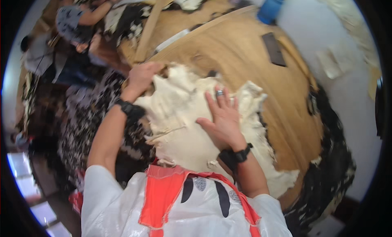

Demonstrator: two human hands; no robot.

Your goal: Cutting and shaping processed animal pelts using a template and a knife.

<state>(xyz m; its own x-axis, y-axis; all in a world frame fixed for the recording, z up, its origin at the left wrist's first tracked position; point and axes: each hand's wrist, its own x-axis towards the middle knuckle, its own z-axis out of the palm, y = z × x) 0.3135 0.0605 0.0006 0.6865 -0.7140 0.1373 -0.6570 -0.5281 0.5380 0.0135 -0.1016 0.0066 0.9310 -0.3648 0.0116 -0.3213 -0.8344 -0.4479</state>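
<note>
A pale cream animal hide (188, 135) with ragged, curling edges lies spread over the wooden table in front of me. Dark patches show along parts of its rim. At the hide's far left edge, my left hand (141, 77) is closed on the margin; its fingertips are partly hidden and a little blurred. My right hand (223, 119) rests flat on the hide's right half, palm down with fingers spread, and a ring on one finger. A thin strip or fold (167, 131) stands up from the surface between my arms.
The wooden tabletop (241, 53) carries a dark flat piece (273, 49) and a blue bottle with a yellow lid (270, 8). Black-and-white furry hides pile up at left (87, 122) and right (326, 155). A wooden bar (151, 26) crosses the far left. Two people work there.
</note>
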